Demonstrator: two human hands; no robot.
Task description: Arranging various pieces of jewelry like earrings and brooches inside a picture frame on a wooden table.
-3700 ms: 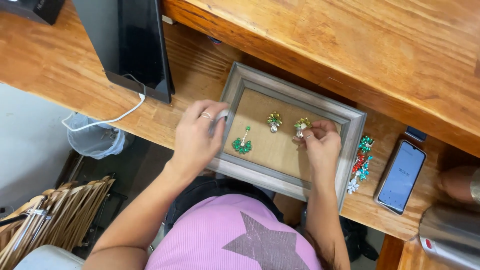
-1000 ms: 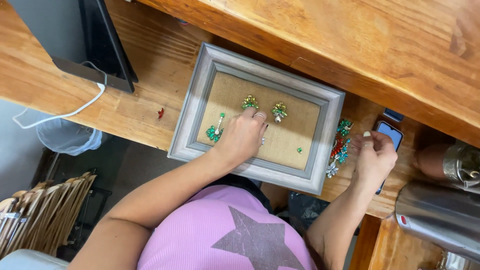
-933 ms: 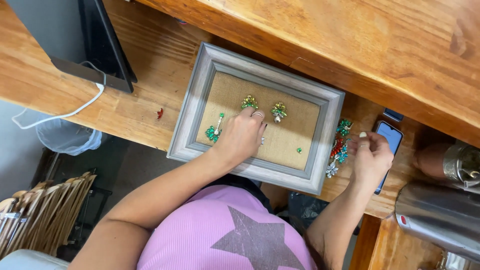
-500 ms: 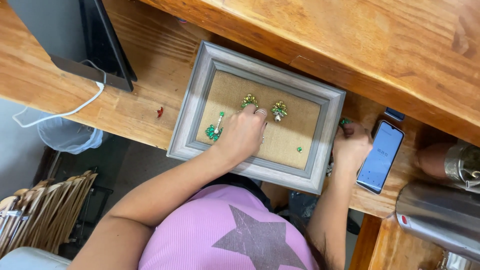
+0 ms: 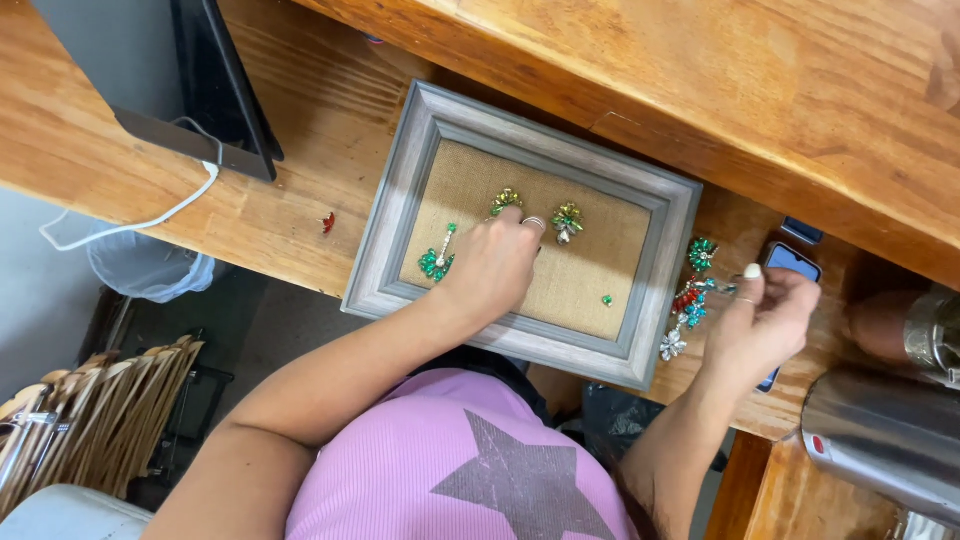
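Three jewelled ornaments and one small green stone (image 5: 607,299) already lie on the tan burlap inside the grey wooden picture frame (image 5: 655,300). The left hand (image 5: 493,268) rests curled on the burlap, and I cannot tell if it holds anything. The right hand (image 5: 765,320), fingers pinched, seems to lift a piece from the cluster of red and green gem ornaments (image 5: 688,300) on the wooden bench (image 5: 300,120) beside the frame, so several pieces remain unplaced.

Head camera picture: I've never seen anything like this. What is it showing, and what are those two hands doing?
There is no machine here. A camera worn on a person's head looks straight down at a wooden bench. On it lies a grey picture frame with a burlap backing, carrying several small jewelled brooches. The left hand presses on the burlap among them. The right hand, over a phone, pinches something small beside a cluster of jewelled pieces. A monitor stands at the upper left.
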